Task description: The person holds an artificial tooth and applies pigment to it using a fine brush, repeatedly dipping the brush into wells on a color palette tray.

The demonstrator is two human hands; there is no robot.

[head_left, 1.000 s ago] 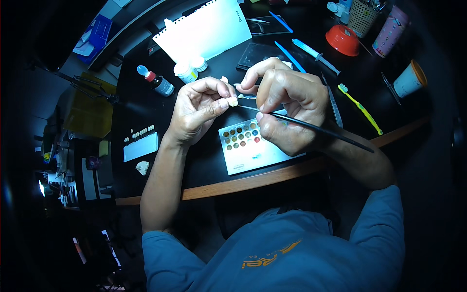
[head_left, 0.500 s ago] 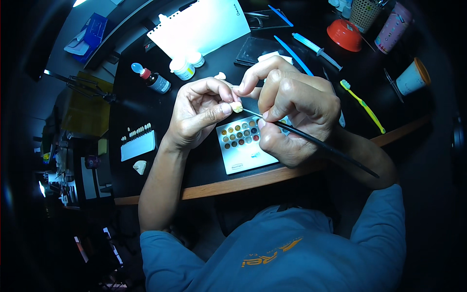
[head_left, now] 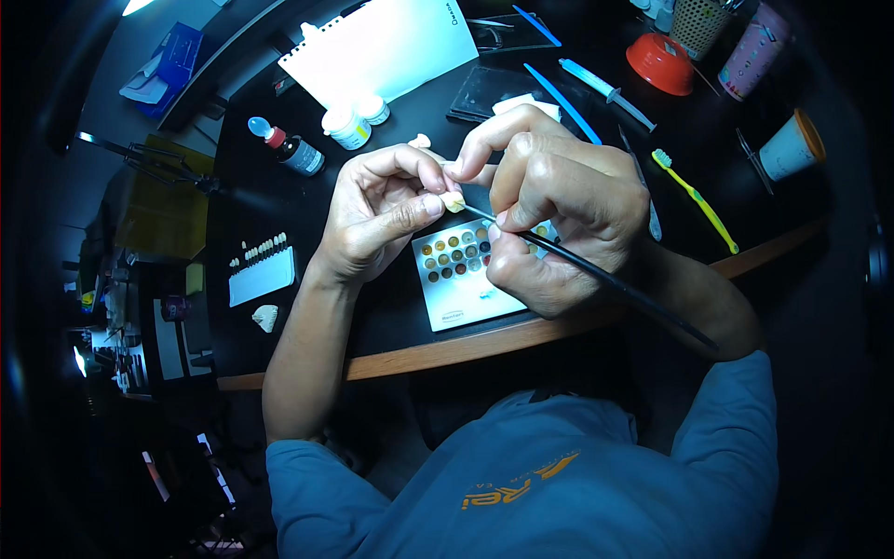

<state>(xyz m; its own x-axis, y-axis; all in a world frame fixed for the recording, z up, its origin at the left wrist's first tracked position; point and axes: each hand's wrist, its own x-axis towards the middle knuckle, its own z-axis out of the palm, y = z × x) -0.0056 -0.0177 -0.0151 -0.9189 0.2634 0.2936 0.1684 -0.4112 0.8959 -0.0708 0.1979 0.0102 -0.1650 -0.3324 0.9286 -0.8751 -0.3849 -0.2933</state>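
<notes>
Cream small piece [head_left: 453,202], I see, is pinched in left hand [head_left: 372,216] | right hand [head_left: 573,210]: fingers curled, gripping black brush [head_left: 643,301], tip touching piece | white palette [head_left: 445,303] near

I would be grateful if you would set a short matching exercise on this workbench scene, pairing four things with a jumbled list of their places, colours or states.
Things:
1. toothbrush
2. bowl
3. thin brush
4. small tooth-like piece

Descriptions:
A. held at the fingertips of the left hand
B. yellow, lying to the right of both hands
C. held in the right hand, its dark handle slanting down to the right
D. red-orange, resting near the pink patterned bottle

Pairs: 1-B, 2-D, 3-C, 4-A.
</notes>
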